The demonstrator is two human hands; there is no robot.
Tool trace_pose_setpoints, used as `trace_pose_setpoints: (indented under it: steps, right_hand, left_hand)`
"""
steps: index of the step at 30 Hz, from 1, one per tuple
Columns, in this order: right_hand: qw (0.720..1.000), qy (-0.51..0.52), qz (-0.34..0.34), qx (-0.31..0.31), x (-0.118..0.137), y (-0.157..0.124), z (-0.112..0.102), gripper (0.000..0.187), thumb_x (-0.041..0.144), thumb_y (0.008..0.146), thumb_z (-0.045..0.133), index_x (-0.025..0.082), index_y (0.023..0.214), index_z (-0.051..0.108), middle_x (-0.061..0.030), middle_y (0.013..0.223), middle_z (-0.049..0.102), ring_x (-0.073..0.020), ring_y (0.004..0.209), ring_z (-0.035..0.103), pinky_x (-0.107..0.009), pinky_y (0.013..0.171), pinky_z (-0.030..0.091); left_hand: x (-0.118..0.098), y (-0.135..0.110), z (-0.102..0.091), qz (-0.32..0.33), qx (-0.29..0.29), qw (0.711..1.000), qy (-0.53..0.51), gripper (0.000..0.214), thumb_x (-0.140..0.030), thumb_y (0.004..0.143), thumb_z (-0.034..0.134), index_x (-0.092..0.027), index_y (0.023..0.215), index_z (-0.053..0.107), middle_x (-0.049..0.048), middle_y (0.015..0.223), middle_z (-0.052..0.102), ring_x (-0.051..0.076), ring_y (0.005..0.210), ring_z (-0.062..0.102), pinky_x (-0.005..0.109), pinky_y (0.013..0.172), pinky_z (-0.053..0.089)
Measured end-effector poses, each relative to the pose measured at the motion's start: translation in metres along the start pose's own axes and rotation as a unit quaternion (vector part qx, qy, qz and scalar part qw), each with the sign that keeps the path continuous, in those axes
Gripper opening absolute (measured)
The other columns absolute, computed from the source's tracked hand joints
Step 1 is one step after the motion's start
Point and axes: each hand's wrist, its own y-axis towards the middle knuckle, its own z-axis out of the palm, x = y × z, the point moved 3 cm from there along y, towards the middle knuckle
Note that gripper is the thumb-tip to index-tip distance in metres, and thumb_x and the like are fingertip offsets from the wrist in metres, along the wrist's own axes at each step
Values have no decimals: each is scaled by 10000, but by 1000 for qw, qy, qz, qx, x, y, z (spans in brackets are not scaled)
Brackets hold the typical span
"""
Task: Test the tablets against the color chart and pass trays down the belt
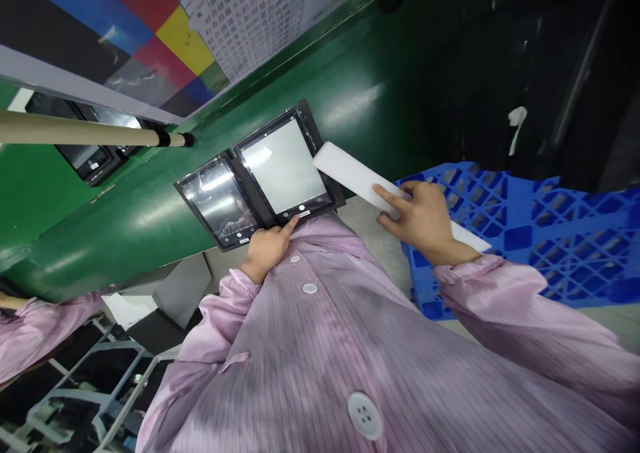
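Note:
My left hand [265, 249] reaches its index finger to the lower edge of a tablet [283, 166] with a bright, pale screen, near a small white label. Its other fingers are curled, and nothing shows in them. Beside that tablet, on its left, lies a second tablet [217, 199] with a darker screen full of reflections. Both sit in dark frames at the bench edge. In my right hand [423, 219] is a long, flat white board [345, 169], gripped along its side with the index finger laid on top. The board's far end is close to the bright tablet's right side.
The green bench [150, 219] runs across the view. A board with coloured squares and printed sheets [250, 19] stands behind it. Blue plastic pallets [520, 239] lie at right. Further devices [85, 153] and a pale pole [75, 129] are at left. A co-worker's pink sleeve [50, 323] shows lower left.

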Motion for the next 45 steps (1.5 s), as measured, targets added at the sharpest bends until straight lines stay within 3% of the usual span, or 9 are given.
trace_pose_setpoints:
  steps: [16,21,25,28,31,34,38,41,45]
  right_hand:
    - [999,-26,-28,3,-8,14,-13,462,379,906,567,264,1339,676,-162,1146,510,-253,904,425,-392,792,369]
    - [999,-40,-30,8,-8,13,-11,464,378,886,592,260,1325,684,-152,1133,507,-245,894,426,-387,798,387]
    - [998,-46,-35,6,-8,12,-9,461,384,891,582,239,1314,697,-159,1123,521,-256,910,449,-391,816,414]
    - [998,-48,-34,6,-7,12,-8,464,390,894,571,221,1305,706,-169,1114,535,-263,904,466,-400,815,429]
    - [998,-51,-28,6,-4,12,-9,471,400,901,548,205,1297,712,-183,1117,551,-277,907,491,-414,811,442]
    - [998,-57,-16,9,3,9,-13,482,412,915,523,190,1301,711,-190,1110,557,-286,916,514,-420,815,455]
    - [998,-68,1,10,15,2,-22,490,402,914,520,176,1306,707,-211,1126,551,-299,897,523,-442,805,470]
    - [997,-79,17,3,25,-3,-29,483,386,918,509,165,1295,714,-229,1113,551,-311,884,529,-453,785,476]
    - [995,-94,39,1,35,-9,-32,462,381,933,497,184,1285,722,-224,1107,555,-321,899,532,-453,768,478]
  left_hand:
    - [27,-27,2,-100,-24,990,-99,548,-332,1051,380,-357,1594,303,58,1071,740,222,875,718,329,802,536]
    - [40,-43,13,-133,-127,945,-272,519,-245,982,505,-301,1498,510,78,1001,749,249,877,712,376,870,538]
    - [58,-58,23,-171,-206,899,-347,467,-214,946,541,-263,1404,616,85,1021,761,239,943,711,368,924,536]
    - [96,-65,21,-213,-299,833,-413,375,-250,940,551,-217,1287,691,102,1097,752,236,1020,700,368,958,532]
    - [162,-65,3,-264,-394,737,-482,355,-302,934,560,-160,1233,687,107,1022,735,216,958,699,350,899,554]
    - [242,-52,-33,-296,-458,629,-553,394,-283,964,474,-132,1311,582,93,984,691,154,861,682,290,835,561]
    - [333,-16,-88,-299,-476,517,-646,351,-249,1012,381,-107,1306,509,141,1138,614,128,1014,659,250,928,536]
    - [368,15,-118,-283,-445,480,-701,311,-231,1013,400,-91,1261,525,155,1081,615,170,1036,658,311,931,556]
    - [372,44,-141,-221,-440,487,-722,284,-269,1016,465,-145,1254,560,105,1049,648,192,1023,662,377,916,574]
